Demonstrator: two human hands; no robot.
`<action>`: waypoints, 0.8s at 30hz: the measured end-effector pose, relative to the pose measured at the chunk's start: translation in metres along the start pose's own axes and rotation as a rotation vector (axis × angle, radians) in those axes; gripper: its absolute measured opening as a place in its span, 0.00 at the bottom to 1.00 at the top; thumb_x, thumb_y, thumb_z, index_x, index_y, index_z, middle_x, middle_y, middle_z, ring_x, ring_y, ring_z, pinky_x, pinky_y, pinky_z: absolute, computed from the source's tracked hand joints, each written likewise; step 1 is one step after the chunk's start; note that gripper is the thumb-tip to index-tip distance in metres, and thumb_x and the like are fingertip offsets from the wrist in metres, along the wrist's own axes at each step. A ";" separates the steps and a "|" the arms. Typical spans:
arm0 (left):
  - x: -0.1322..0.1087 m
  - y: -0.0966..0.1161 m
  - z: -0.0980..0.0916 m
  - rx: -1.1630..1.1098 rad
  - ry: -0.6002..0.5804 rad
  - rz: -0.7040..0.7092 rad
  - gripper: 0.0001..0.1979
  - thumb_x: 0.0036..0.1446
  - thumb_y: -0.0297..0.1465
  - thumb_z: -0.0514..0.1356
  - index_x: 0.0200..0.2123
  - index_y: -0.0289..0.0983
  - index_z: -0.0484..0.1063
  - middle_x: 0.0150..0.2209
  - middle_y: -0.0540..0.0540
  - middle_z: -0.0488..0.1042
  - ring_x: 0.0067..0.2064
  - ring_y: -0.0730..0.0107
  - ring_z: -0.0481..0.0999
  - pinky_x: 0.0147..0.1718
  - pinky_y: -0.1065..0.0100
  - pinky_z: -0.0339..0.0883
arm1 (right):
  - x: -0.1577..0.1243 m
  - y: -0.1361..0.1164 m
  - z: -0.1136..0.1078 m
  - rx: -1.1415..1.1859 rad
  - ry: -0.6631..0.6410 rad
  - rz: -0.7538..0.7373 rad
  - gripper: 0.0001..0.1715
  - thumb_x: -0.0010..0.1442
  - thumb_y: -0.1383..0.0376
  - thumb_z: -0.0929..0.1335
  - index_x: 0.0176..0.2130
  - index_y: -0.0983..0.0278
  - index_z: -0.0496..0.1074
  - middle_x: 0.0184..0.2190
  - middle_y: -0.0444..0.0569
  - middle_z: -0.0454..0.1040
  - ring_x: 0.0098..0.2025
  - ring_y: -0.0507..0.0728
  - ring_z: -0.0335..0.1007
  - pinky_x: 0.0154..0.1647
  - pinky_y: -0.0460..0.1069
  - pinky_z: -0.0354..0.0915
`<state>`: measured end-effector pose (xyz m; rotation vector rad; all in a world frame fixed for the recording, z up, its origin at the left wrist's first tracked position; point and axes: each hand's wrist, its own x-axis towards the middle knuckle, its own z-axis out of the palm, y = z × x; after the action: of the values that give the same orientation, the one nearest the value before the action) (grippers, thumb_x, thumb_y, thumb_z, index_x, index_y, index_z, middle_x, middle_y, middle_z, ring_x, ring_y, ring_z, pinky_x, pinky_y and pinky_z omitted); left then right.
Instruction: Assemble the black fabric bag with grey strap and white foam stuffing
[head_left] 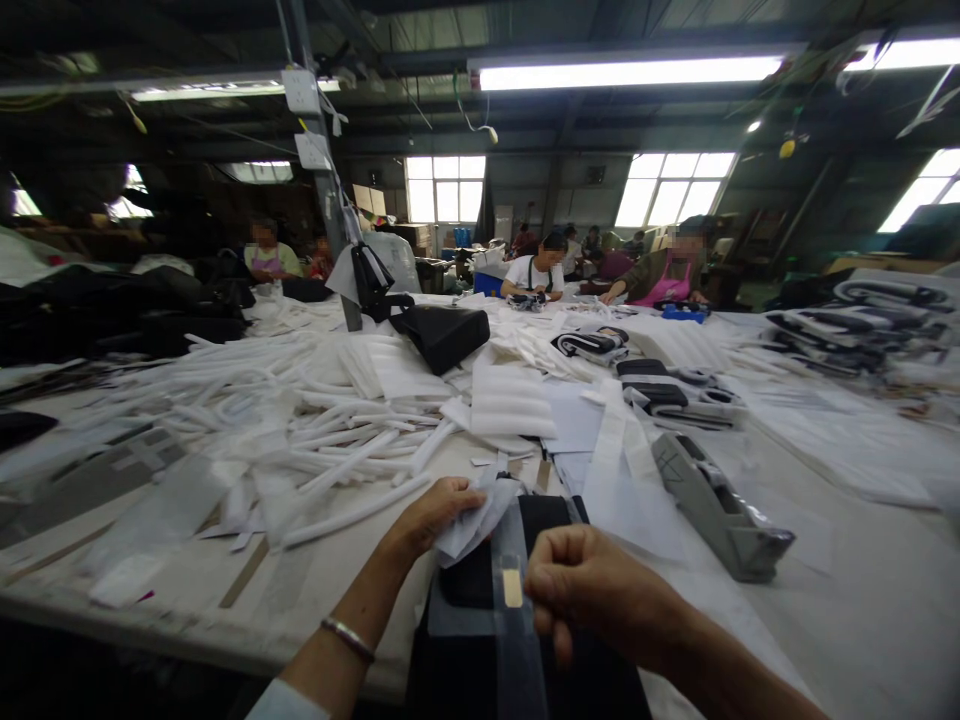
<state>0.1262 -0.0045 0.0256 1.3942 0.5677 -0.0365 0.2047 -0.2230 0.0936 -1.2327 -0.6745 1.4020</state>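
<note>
A: Your left hand (435,515) is closed on a crumpled white sheet (474,525), thumb over it and fingers under it, at the far end of the black piece (551,512).

B: Your right hand (592,590) is curled into a loose fist just beside it. Thumb and forefinger seem to pinch the edge of a clear plastic strip (517,655), which runs down the black piece toward you.

A: That strip carries a small gold tab (512,588), right next to your right thumb.

B: The black piece lies at the near edge of the table (862,580), between your two hands and partly under them. There is a silver bangle (347,638) on your left wrist.

A: To your right, near your hand but not touching it, a grey moulded part (712,500) lies in clear wrap, angled away from you.

B: To your left and ahead, loose white foam tubes (337,450) are scattered across the table — with ribbed foam sheets (510,400) stacked beyond the white sheet.

A: Further out, a black bag (442,335) sits by the upright pole (322,170).

B: At the far end, other people (536,270) work at the same table, well apart from you.
</note>
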 end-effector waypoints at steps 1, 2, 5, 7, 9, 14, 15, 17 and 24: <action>-0.001 0.001 0.001 -0.002 0.004 0.004 0.19 0.42 0.42 0.63 0.34 0.35 0.68 0.23 0.47 0.76 0.22 0.70 0.72 0.21 0.71 0.63 | 0.017 0.009 -0.009 0.016 0.091 0.005 0.26 0.44 0.50 0.78 0.26 0.66 0.67 0.22 0.45 0.74 0.17 0.47 0.66 0.19 0.41 0.62; -0.001 0.003 0.003 -0.004 0.008 0.009 0.20 0.42 0.43 0.63 0.34 0.35 0.67 0.22 0.48 0.75 0.22 0.70 0.72 0.21 0.71 0.63 | 0.031 0.018 -0.017 0.028 0.182 0.022 0.28 0.42 0.49 0.78 0.26 0.65 0.65 0.21 0.43 0.73 0.16 0.46 0.64 0.17 0.41 0.62; 0.000 0.003 0.005 -0.007 0.021 0.024 0.20 0.41 0.44 0.64 0.33 0.36 0.66 0.22 0.50 0.73 0.21 0.70 0.71 0.21 0.70 0.63 | 0.055 0.031 -0.033 0.028 0.336 0.067 0.32 0.43 0.42 0.76 0.30 0.65 0.65 0.24 0.44 0.73 0.20 0.48 0.68 0.18 0.42 0.66; 0.003 0.000 0.005 0.001 0.033 0.036 0.20 0.42 0.44 0.64 0.33 0.35 0.67 0.22 0.51 0.72 0.21 0.71 0.70 0.21 0.70 0.62 | 0.063 0.030 -0.036 0.053 0.347 0.124 0.34 0.50 0.39 0.71 0.36 0.66 0.68 0.31 0.49 0.75 0.24 0.51 0.73 0.21 0.45 0.70; 0.005 -0.003 0.004 0.032 0.045 0.054 0.20 0.44 0.44 0.64 0.34 0.35 0.68 0.23 0.51 0.72 0.22 0.71 0.70 0.22 0.71 0.61 | 0.069 0.026 -0.037 0.079 0.293 0.178 0.35 0.56 0.38 0.66 0.42 0.67 0.69 0.37 0.54 0.77 0.25 0.52 0.75 0.21 0.45 0.70; 0.008 -0.010 0.001 0.133 0.079 0.102 0.20 0.47 0.45 0.63 0.35 0.34 0.71 0.25 0.51 0.72 0.25 0.71 0.70 0.23 0.72 0.59 | 0.087 0.021 -0.035 0.093 0.350 0.203 0.17 0.64 0.56 0.65 0.41 0.69 0.70 0.30 0.50 0.77 0.20 0.50 0.73 0.15 0.41 0.64; 0.008 -0.011 0.001 0.143 0.086 0.108 0.20 0.47 0.45 0.64 0.35 0.34 0.71 0.24 0.51 0.72 0.24 0.72 0.69 0.23 0.72 0.58 | 0.090 0.022 -0.035 0.093 0.379 0.197 0.11 0.64 0.61 0.65 0.40 0.69 0.70 0.28 0.49 0.76 0.20 0.50 0.73 0.15 0.41 0.64; 0.008 -0.012 0.000 0.153 0.099 0.119 0.20 0.46 0.45 0.64 0.33 0.34 0.72 0.24 0.52 0.71 0.24 0.73 0.67 0.23 0.72 0.56 | 0.092 0.024 -0.034 0.089 0.414 0.183 0.04 0.62 0.68 0.66 0.37 0.68 0.68 0.27 0.46 0.75 0.19 0.49 0.72 0.14 0.40 0.63; 0.010 -0.015 -0.001 0.175 0.101 0.134 0.22 0.44 0.49 0.64 0.31 0.34 0.70 0.24 0.53 0.68 0.23 0.74 0.64 0.22 0.72 0.53 | 0.094 0.034 -0.036 0.063 0.457 0.141 0.06 0.59 0.67 0.69 0.34 0.68 0.69 0.24 0.45 0.74 0.18 0.47 0.69 0.13 0.39 0.61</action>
<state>0.1292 -0.0035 0.0076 1.6089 0.5638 0.0951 0.2390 -0.1512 0.0240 -1.5061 -0.2299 1.1828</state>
